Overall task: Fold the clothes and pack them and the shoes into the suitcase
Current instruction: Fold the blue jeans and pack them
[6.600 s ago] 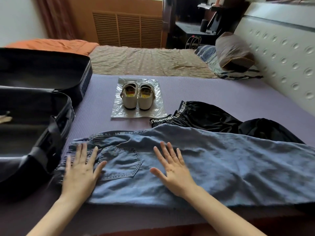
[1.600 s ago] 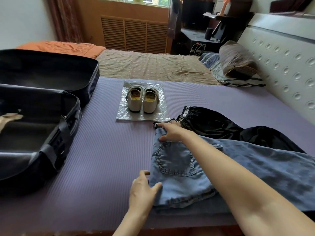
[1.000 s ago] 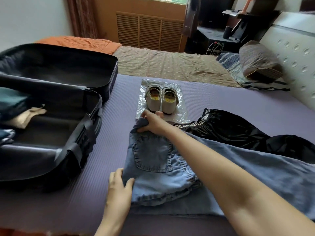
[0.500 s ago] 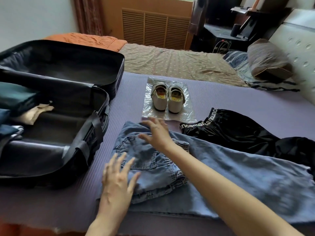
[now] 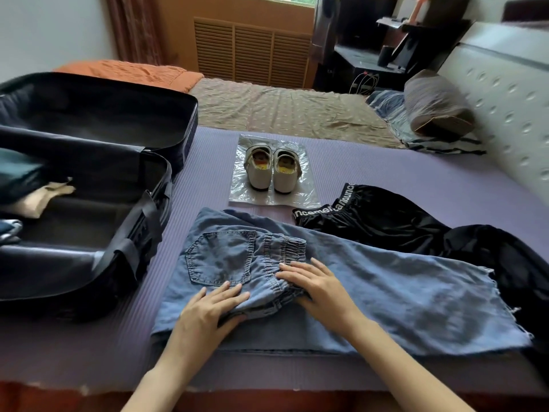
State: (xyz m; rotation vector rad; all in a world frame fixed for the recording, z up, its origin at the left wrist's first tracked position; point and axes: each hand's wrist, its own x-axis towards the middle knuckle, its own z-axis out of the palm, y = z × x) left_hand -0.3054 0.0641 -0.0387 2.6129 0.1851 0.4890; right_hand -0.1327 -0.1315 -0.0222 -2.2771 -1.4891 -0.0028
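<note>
Left grip (image 5: 208, 313): open, fingers extended and slightly spread. It lies palm-down on the folded-over waist section of the jeans (image 5: 386, 292), at the lower edge of the back pocket. The thumb sits at the near edge of the fold; whether it is under the cloth cannot be told.

Right grip (image 5: 315, 288): open, fingers straight and flat on the elastic waistband of the same fold, just beside the left grip. Neither grip encloses anything.

The jeans lie on the purple mat (image 5: 89, 337) on the bed, with the legs running out to the right and the hem frayed. A black garment (image 5: 401, 221) lies beyond them, touching their far edge.

The shoes (image 5: 258, 176) stand as a pair on a clear plastic sheet (image 5: 297, 197), beyond the jeans.

The suitcase (image 5: 166, 179) lies open at the left, near the jeans. Folded clothes (image 5: 17, 176) show at its left side.
</note>
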